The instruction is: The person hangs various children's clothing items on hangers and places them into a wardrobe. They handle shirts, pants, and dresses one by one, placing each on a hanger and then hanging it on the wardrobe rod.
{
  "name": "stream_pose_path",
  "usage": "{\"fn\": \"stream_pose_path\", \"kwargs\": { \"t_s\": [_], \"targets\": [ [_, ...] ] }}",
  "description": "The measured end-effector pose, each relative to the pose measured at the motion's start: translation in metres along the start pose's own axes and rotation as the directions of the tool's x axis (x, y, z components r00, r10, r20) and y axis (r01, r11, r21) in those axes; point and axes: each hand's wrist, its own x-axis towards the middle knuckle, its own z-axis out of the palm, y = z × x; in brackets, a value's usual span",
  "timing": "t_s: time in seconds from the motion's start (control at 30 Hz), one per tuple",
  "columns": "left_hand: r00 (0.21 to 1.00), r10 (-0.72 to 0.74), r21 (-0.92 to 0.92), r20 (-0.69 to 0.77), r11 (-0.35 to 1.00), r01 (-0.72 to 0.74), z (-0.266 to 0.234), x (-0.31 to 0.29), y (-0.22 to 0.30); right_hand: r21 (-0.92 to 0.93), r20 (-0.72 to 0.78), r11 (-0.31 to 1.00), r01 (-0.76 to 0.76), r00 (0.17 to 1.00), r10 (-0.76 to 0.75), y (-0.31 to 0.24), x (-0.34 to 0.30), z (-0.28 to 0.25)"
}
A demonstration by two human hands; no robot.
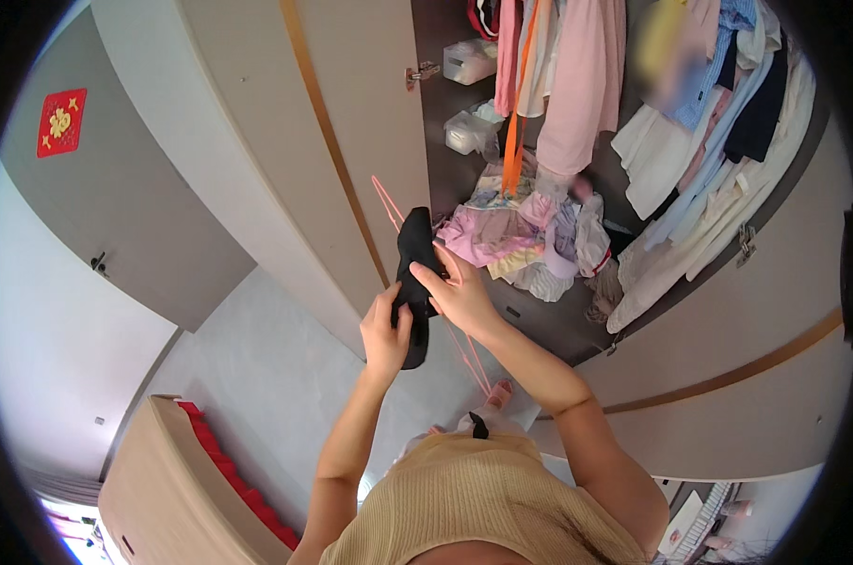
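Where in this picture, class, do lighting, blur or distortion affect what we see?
Head view: the gold strip at right bows from lens distortion; head view: a patch among the hanging clothes is smeared, while the left hand and right hand look fairly sharp; head view: the black garment shows little detail, and the bright area at lower left looks overexposed.

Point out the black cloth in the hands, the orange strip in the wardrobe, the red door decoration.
Black cloth [410,290]: head view, middle of the cloth.
Orange strip [512,155]: head view, lower hanging part.
Red door decoration [61,122]: head view, central yellow figure.
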Motion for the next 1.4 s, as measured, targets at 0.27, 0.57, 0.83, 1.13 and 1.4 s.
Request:
{"fn": "stream_pose_path", "kwargs": {
  "t_s": [0.27,0.57,0.83,1.13,1.4],
  "targets": [
    [0.846,-0.501,-0.643,0.184,0.59,0.489,0.02,0.009,0.008,-0.26,0.092,0.95,0.173,0.984,-0.154,0.044,-0.009,-0.007],
    [0.724,-0.572,-0.658,0.385,0.38,0.65,0.011,-0.003,-0.006,-0.242,0.093,0.97,-0.027,0.994,0.051,0.08,-0.035,-0.036],
    [0.668,-0.444,-0.559,0.597,0.366,0.744,-0.014,-0.007,-0.006,-0.094,0.057,0.993,0.067,0.996,-0.061,0.067,-0.03,-0.049],
    [0.916,-0.378,0.355,0.137,0.882,0.311,-0.028,0.01,-0.039,-0.306,0.194,0.931,0.2,0.97,-0.145,0.046,-0.04,-0.05],
    [0.837,-0.543,0.257,-0.069,0.801,0.541,-0.036,0.023,-0.084,-0.3,0.297,0.933,-0.2,0.91,0.29,0.009,-0.083,-0.089]
  ]
}}
